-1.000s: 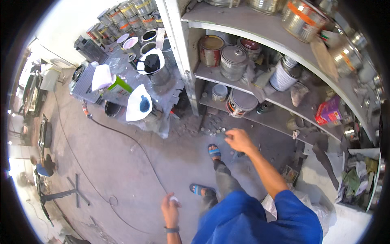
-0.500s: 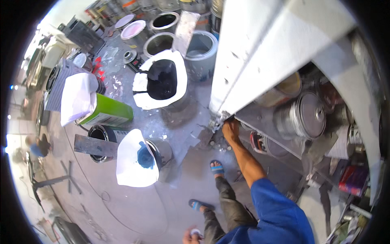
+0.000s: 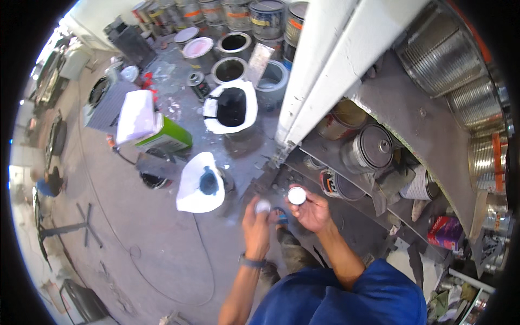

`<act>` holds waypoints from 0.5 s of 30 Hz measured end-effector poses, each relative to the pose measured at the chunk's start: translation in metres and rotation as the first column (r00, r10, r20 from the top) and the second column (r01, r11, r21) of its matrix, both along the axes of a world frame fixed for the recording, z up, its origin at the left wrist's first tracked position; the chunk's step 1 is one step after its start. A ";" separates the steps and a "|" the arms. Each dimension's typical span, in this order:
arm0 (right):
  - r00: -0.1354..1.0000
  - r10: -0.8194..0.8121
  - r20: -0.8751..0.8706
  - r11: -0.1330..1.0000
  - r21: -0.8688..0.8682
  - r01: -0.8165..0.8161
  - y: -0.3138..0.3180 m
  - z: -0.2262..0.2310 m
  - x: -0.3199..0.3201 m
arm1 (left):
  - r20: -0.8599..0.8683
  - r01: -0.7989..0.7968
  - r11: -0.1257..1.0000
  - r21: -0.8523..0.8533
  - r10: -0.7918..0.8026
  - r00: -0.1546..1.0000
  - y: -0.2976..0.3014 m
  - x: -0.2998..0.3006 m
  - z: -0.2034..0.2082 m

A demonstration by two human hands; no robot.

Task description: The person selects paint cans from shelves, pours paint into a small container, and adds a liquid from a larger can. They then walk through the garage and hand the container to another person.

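Between the thumb and fingers of my right hand (image 3: pixel 314 212) is a small round white cap (image 3: pixel 297 195), its flat face turned up. My left hand (image 3: pixel 254 230), with a dark band on the wrist, is closed on a small pale round piece (image 3: pixel 262 206); motion blurs it, so its kind is unclear. Both hands are in front of my body, a short gap apart and roughly level. Just left and beyond them stands a can topped with a white sheet (image 3: pixel 189 187) bearing a dark blue stain.
Beyond are a can of black paint with a white collar (image 3: pixel 246 111), a green can (image 3: pixel 176 135) and several open paint cans. A white post (image 3: pixel 319 70) rises at centre right. Shelves on the right hold a lidded metal can (image 3: pixel 374 147). A cable (image 3: pixel 201 244) crosses the floor.
My right hand has left the post's foot by the shelf, and now holds the white cap in front of me. My left hand has risen from the lower edge with its pale piece.
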State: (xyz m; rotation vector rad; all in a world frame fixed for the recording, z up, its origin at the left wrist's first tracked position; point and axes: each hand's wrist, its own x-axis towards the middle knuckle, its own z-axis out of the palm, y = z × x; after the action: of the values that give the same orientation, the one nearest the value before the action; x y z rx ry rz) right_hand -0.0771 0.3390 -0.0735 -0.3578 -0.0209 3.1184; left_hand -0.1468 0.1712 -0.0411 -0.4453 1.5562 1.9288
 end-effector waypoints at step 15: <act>0.915 0.297 0.274 0.856 0.348 -0.382 -0.126 0.105 -0.027 | -0.693 -0.039 0.910 -0.413 -0.286 0.662 -0.103 0.034 0.099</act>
State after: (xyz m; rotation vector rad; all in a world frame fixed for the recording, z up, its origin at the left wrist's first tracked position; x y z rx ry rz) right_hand -0.1040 0.2125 0.0319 -0.7421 -0.7915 3.2732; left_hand -0.1126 0.0682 0.0581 0.3808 2.4506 1.7569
